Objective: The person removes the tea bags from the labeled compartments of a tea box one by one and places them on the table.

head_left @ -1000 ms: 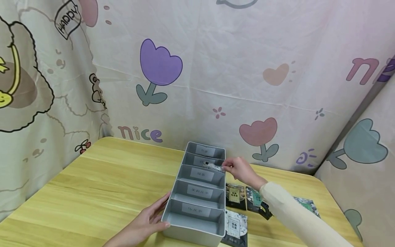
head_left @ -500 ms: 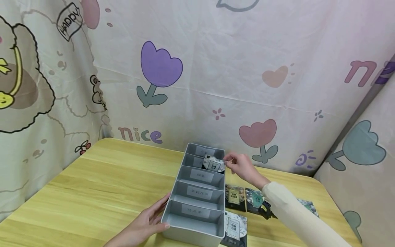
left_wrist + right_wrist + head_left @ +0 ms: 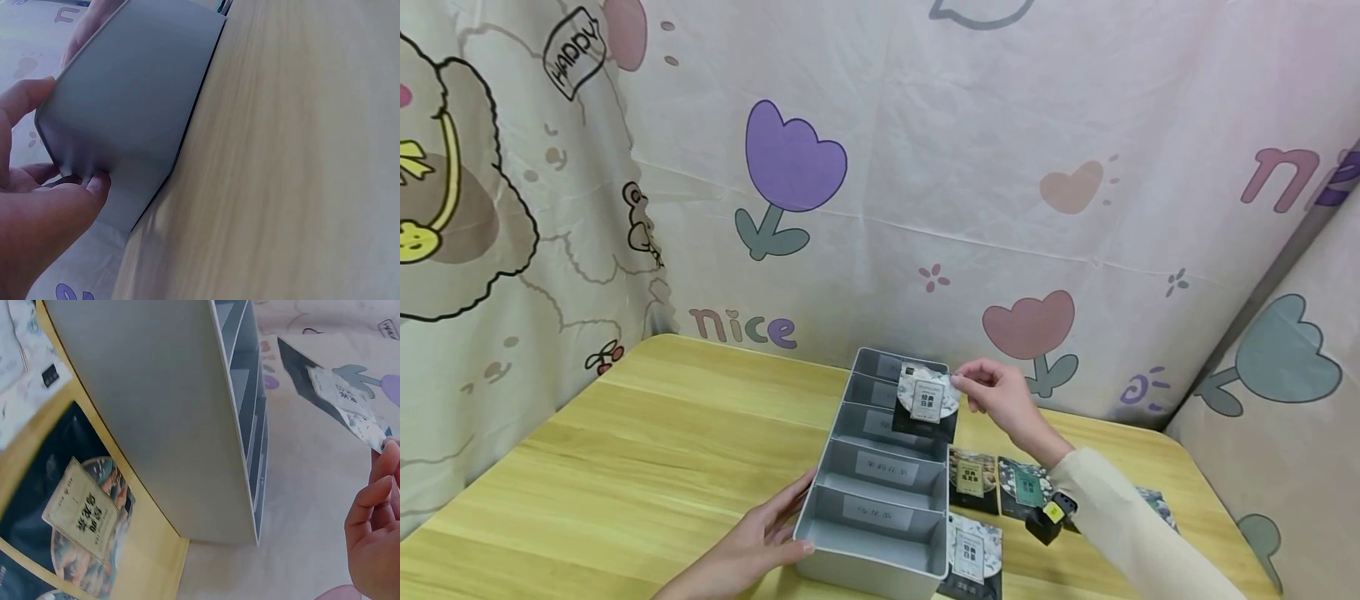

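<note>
Head view: the right hand (image 3: 1000, 402) has its grip pinching a white-and-black packet (image 3: 927, 402) by the 2 o'clock corner. That packet hangs over the far half of a grey divided box (image 3: 861, 573), toward 1 o'clock from the box's middle; the right wrist view shows it clear of the rim. The left hand (image 3: 752, 540) grips the near corner at 8 o'clock, between thumb and fingers. On the surface (image 3: 662, 450) lie a yellow-labelled packet (image 3: 972, 478) and a green-labelled packet (image 3: 1021, 483) at 3 o'clock, and a white-labelled packet (image 3: 972, 557) toward 4. With so small a pinch, the held packet could swivel or slip and catch across a divider. Were the left hand to slacken, a knock could turn the box.
</note>
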Demonstrator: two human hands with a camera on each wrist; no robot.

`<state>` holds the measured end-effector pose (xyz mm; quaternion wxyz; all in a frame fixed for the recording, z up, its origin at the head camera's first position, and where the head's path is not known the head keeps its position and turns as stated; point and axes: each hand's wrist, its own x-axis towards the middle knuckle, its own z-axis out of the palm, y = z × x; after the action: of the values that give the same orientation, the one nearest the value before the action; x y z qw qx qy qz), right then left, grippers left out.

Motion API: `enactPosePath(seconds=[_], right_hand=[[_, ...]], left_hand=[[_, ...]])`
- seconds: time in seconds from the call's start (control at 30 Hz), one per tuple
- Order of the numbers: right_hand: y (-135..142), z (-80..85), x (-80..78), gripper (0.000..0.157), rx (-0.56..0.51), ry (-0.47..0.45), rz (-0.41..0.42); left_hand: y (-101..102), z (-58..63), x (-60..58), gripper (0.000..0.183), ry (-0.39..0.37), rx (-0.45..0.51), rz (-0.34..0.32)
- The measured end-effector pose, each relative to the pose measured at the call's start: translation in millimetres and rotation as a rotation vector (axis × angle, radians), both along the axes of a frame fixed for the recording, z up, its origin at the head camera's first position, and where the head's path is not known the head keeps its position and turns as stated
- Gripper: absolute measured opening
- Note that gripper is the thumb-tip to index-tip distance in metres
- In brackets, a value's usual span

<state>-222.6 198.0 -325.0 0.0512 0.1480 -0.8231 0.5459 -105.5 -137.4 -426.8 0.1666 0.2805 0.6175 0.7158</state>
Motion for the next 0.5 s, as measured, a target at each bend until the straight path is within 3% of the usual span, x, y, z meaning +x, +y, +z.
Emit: enactPosePath(seconds=[0.23,0.5], right_hand=[[5,-2.4,13.5,0.022,-0.071,-0.064,-0.050],[14,-15.7,35.8,0.023,-0.118,-0.117,-0.148]], left_hand=[[0,0.1,-0.2,0.076,-0.020,-0.011,0.003],[-1,1.8,0.2,0.077,-0.040,-0.047,0.015]])
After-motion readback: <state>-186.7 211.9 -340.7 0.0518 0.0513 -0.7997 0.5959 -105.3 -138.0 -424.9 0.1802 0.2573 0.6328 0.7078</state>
